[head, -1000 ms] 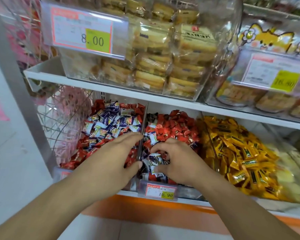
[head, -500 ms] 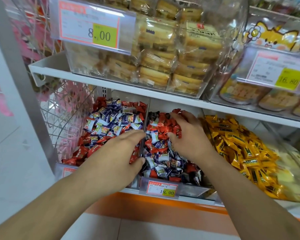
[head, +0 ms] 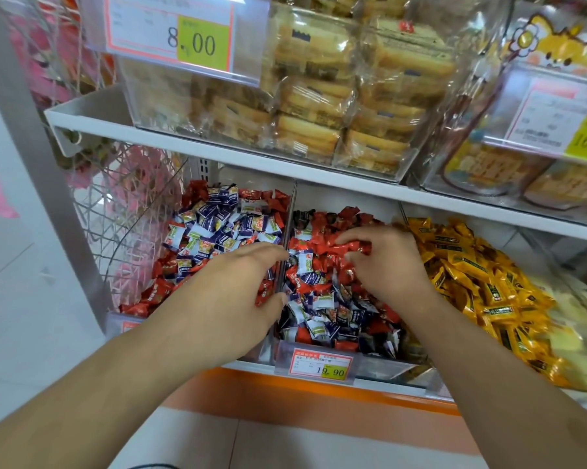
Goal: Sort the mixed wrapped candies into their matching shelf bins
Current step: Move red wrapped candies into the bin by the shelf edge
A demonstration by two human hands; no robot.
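Both hands are down in the candy bins on the lower shelf, middle of the frame. The left hand lies flat-ish over the left bin, fingers mostly straight and reaching toward the clear divider between the bins, thumb right at the divider too. Can't tell if it's got anything underneath the palm. The right hand is in the middle bin, fingers curled and pinching at a clump of red candies near the back of that bin.

Candy-wise it's a real mix: the left bin has blue-and-white candies piled on top toward the back with red ones around the edges, and the middle bin is red at the back with blue-and-white ones heaped at the front. Right of that sits a pile of yellow candies.

A 19.90 price tag hangs on the middle bin's front. The upper shelf holds clear tubs of wrapped cakes with an 8.00 tag at upper left.
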